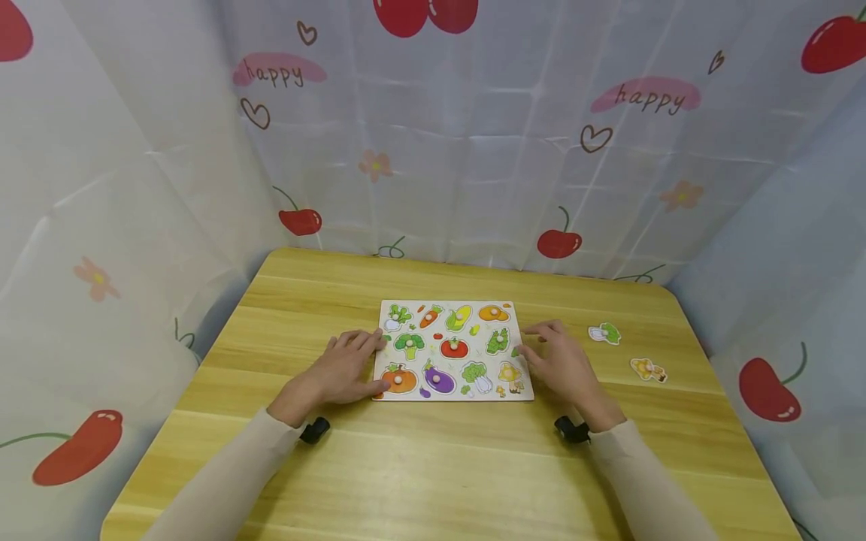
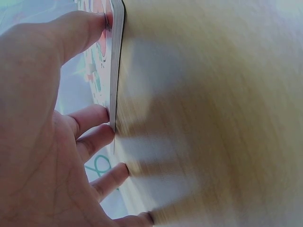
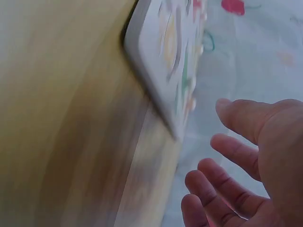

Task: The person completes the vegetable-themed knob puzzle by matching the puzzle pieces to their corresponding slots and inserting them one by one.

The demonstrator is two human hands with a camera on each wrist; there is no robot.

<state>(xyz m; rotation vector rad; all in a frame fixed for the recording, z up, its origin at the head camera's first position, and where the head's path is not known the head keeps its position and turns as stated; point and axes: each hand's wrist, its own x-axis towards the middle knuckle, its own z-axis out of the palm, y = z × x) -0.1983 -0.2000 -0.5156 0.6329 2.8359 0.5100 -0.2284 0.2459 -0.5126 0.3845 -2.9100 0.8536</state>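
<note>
A vegetable knob puzzle board (image 1: 419, 395) lies flat on the wooden table, with knobbed pieces such as an eggplant (image 1: 439, 378) and a tomato (image 1: 454, 348) in it. My left hand (image 1: 343, 367) rests at the board's left edge, fingers spread. In the left wrist view its thumb (image 2: 85, 29) touches the board's face near the edge, and two fingertips meet the side. My right hand (image 1: 563, 367) hovers by the right edge, fingers loosely bent; in the right wrist view its fingers (image 3: 234, 151) hold nothing and stand apart from the board (image 3: 154, 80).
Right of the right hand lie two loose puzzle pieces, a leafy green vegetable (image 1: 604, 333) and a mushroom (image 1: 648, 370). A cherry-print curtain (image 1: 460, 173) surrounds the table (image 1: 440, 466) at the back and sides.
</note>
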